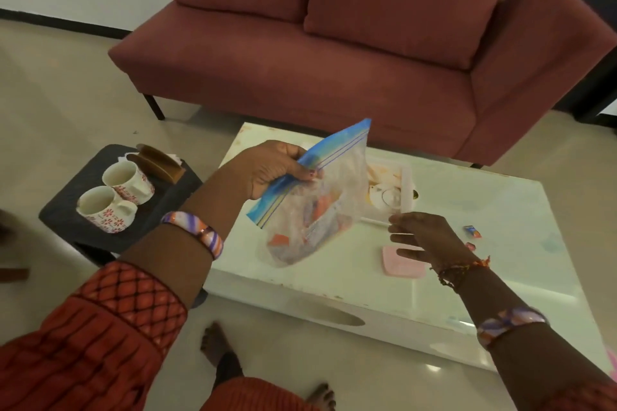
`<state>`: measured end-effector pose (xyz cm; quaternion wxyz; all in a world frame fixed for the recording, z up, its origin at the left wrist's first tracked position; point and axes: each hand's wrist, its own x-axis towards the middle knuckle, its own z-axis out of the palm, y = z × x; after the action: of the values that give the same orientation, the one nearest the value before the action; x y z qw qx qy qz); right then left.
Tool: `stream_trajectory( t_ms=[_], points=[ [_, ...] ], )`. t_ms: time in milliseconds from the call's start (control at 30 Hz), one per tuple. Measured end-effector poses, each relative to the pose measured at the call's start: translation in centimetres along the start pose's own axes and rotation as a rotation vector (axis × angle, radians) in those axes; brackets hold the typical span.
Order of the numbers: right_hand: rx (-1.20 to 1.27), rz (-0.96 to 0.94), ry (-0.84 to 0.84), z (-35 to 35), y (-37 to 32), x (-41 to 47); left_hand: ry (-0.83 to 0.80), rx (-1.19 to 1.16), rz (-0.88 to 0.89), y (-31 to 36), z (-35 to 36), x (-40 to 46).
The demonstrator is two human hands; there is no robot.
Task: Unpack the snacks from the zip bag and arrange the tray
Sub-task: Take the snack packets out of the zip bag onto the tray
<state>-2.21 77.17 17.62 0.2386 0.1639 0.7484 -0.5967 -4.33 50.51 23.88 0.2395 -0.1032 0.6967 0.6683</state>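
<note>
Fingers and thumb of the left hand (267,168) are pinching the blue zipper strip of a clear zip bag (314,197), holding it tilted in the air above a white table (500,243). Blurred orange and white snack packets (320,210) are lying inside the bag. Beside the bag, the right hand (424,238) is hovering with its fingers straight and spread, gripping nothing. Behind the bag, a white tray (405,187) is sitting on the table. Near the right hand, a pink pad (402,264) and a small packet (472,231) are lying on the tabletop.

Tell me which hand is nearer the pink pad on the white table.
Right. The right hand hovers at the pink pad, partly covering it; the left hand grips the zip bag farther off.
</note>
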Motion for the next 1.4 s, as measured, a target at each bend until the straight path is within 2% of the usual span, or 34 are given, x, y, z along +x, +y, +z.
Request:
stream_trajectory(
  t_ms=[133,267,367,467,600,733,867,933,1000,1067,1100,1167,1267,1333,1400],
  points=[
    [0.077,-0.075,-0.15,4.1,-2.7,-1.1,0.138,0.132,-0.011,-0.9,1.0,-0.4],
    [0.17,-0.104,-0.217,8.1,-5.4,-1.3,0.203,0.238,0.082,-2.2,2.4,-1.0],
    [0.124,-0.106,-0.183,10.1,-6.0,-1.6,0.199,0.262,0.115,-2.8,3.0,-1.5],
    [0.128,-0.121,-0.142,11.0,-5.8,-1.9,0.165,0.27,0.064,-2.9,2.7,-1.9],
    [0.16,-0.107,-0.156,11.2,-5.7,-2.2,0.103,0.189,-0.019,-3.3,2.2,-2.3],
    [0.132,-0.102,-0.143,11.5,-5.6,-2.2,0.114,0.002,-0.077,-3.8,2.0,-2.3],
    [0.121,-0.075,-0.144,11.6,-5.2,-1.8,0.105,-0.014,-0.109,-4.1,2.1,-2.4],
    [0.015,-0.11,-0.087,10.7,-4.7,-1.2,0.141,-0.062,-0.103,-4.0,1.3,-2.4],
    [-0.104,-0.136,0.033,8.8,-4.1,-0.3,0.303,-0.117,-0.074,-3.8,-0.8,-2.2],
    [-0.046,-0.075,0.125,6.6,-3.4,0.2,0.463,-0.139,-0.059,-3.7,-2.8,-2.2],
    [-0.021,-0.024,0.118,5.9,-3.1,0.4,0.483,-0.124,-0.058,-3.7,-3.3,-2.2],
    [-0.021,0.017,0.072,5.4,-2.8,0.5,0.44,-0.054,-0.05,-3.7,-3.1,-2.0],
    [-0.15,-0.027,0.068,5.7,-3.4,0.1,0.381,0.057,0.003,-3.4,-1.5,-1.4],
    [-0.357,-0.155,0.138,5.6,-3.8,-0.2,0.36,0.123,0.038,-3.1,-1.1,-1.1],
    [-0.599,-0.382,0.268,5.6,-4.3,-1.2,0.338,0.179,0.074,-3.0,-1.0,-0.8]
  ],
)
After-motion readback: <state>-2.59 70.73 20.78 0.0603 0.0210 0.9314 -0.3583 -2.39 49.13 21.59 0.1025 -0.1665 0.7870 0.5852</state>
